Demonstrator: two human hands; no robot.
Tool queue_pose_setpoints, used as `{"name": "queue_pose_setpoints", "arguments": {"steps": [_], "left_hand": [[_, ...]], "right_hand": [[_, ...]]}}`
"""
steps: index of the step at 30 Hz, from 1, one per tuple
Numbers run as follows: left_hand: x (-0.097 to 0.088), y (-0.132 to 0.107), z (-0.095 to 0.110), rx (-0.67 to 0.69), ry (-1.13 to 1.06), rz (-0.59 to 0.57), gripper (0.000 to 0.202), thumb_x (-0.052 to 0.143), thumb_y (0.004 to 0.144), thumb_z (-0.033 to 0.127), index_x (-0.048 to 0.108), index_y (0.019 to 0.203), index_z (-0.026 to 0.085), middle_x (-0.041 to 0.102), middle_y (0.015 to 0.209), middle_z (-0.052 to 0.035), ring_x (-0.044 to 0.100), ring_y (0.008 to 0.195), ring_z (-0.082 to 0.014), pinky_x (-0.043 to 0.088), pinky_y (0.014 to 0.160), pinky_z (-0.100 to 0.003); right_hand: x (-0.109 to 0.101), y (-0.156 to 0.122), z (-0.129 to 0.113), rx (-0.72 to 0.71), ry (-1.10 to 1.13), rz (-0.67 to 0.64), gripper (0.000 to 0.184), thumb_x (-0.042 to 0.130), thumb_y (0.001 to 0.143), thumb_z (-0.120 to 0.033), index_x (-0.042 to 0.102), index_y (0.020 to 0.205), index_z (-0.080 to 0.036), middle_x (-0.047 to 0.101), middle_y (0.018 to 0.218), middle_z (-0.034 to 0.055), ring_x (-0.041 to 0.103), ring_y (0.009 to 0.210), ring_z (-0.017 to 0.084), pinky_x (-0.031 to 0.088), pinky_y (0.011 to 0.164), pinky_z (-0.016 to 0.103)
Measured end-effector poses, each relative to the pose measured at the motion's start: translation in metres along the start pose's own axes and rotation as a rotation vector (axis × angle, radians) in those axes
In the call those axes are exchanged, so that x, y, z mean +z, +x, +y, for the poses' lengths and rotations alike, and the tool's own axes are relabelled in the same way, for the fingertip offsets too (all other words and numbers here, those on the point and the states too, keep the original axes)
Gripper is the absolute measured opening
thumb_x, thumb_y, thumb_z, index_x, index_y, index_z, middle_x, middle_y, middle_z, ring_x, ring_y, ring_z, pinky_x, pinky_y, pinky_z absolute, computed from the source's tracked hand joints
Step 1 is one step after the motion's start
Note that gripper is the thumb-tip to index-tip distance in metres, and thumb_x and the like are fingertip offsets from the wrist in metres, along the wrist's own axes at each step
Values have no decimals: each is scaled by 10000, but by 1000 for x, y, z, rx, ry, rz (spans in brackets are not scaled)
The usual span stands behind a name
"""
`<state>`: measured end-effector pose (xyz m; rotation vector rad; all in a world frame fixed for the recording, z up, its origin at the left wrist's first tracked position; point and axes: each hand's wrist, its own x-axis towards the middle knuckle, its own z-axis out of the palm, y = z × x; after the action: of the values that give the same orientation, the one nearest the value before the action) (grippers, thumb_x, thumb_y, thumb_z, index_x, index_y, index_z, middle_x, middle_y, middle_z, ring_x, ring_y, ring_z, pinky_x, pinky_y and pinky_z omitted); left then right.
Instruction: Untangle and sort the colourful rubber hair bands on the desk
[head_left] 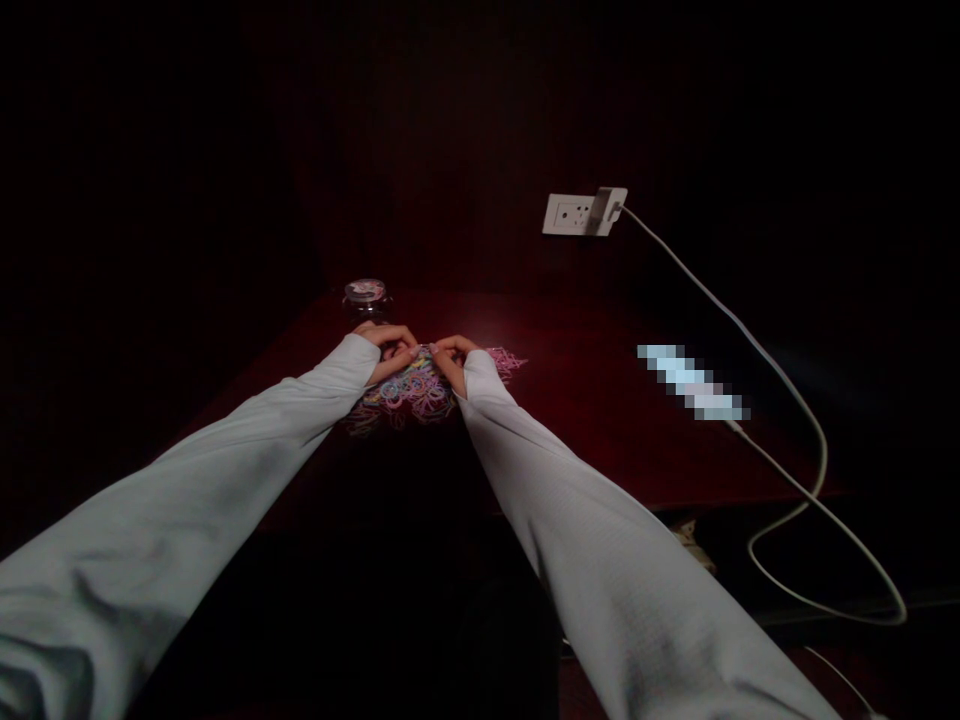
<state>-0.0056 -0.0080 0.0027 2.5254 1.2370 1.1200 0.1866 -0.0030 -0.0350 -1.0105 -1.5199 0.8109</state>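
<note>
A tangled pile of thin, colourful loops that look like small rubber bands (409, 390) lies on the dark red table, pink, yellow, blue and purple among them. Over its far edge, my left hand (390, 345) is closed, thumb and fingers pinched together. My right hand (452, 357) pinches close beside it, its fingertips nearly meeting the left ones. Whatever sits between the fingertips is too small to make out. Just beyond my left hand stands a small clear round jar (366, 295) with pinkish pieces showing at its top.
On the table's right side lies a pixelated, bright phone-like thing (694, 383) joined to a white cable (780, 470). The cable loops past the table edge and up to a charger in the wall socket (574, 215). The surroundings are very dark.
</note>
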Motion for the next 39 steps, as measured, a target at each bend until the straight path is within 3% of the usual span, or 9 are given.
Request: {"name": "queue_pose_setpoints", "arguments": {"steps": [6,14,17,21,25,33,39], "left_hand": [[-2,2,-1,34,-31,-16,265,614,929,411,701,775,214,595,650,31,522,601,-140,433,703,-295],[-1,2,-4,67,-22,-20,270,619,953,415,719,807,211,644,700,22,549,618,-142,421,761,-321],[0,3,-6,83,-15,-26,266,609,968,402,724,822,212,658,726,18,561,635,-143,424,787,-324],[-1,3,-8,122,-2,-30,267,590,996,378,721,847,200,671,771,7,559,645,-136,424,791,-313],[-3,1,-7,150,23,-37,294,552,1022,386,714,876,189,677,810,-7,558,668,-139,435,808,-307],[-8,-1,-4,158,61,-53,308,531,1043,394,704,898,184,695,844,-19,583,693,-147,442,852,-320],[-8,0,-7,151,49,-76,294,544,1040,382,716,899,190,706,845,-13,608,702,-149,434,869,-327]], "right_hand": [[-14,-5,-9,-110,-226,-40,159,737,924,-317,715,788,-240,609,809,-16,569,841,175,439,851,311],[-24,-2,-9,-136,-252,17,168,731,942,-358,756,817,-248,609,812,-15,557,804,174,461,864,323],[-45,5,0,-150,-280,103,205,709,960,-404,777,850,-245,624,815,-4,565,807,182,464,845,330],[-92,15,12,-59,-471,206,207,716,960,-388,810,874,-226,663,835,27,585,829,202,454,839,337],[-124,18,18,-32,-735,179,196,720,967,-383,859,947,-247,711,931,64,608,944,242,444,913,371],[-122,12,18,-132,-803,82,252,701,974,-462,878,972,-282,671,1064,87,564,1043,275,457,921,412],[-123,14,22,-102,-777,86,309,690,970,-510,885,972,-270,665,1080,92,565,1073,281,470,960,432]]}}
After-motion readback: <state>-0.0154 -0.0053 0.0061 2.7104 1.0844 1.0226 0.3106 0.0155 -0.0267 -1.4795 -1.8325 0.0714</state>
